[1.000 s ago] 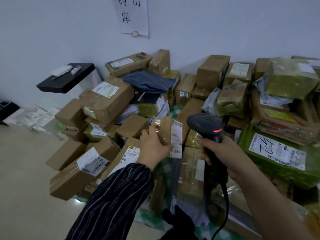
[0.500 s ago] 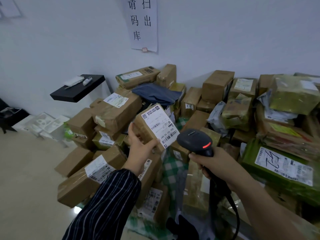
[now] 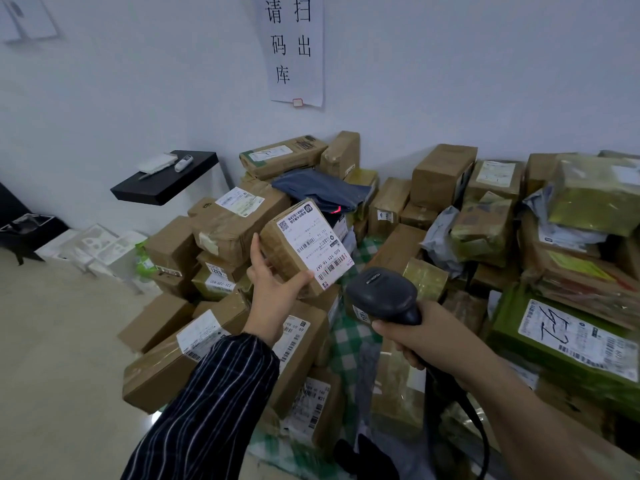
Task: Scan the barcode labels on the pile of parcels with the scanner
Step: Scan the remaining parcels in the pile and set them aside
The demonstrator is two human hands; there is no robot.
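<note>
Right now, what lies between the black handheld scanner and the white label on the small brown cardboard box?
Nothing in the head view: the black handheld scanner and the white label stand apart, with only green-and-white checked cloth behind the gap.

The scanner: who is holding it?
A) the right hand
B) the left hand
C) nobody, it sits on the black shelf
A: the right hand grips the scanner by its handle, while the left hand holds up a small box.
</note>
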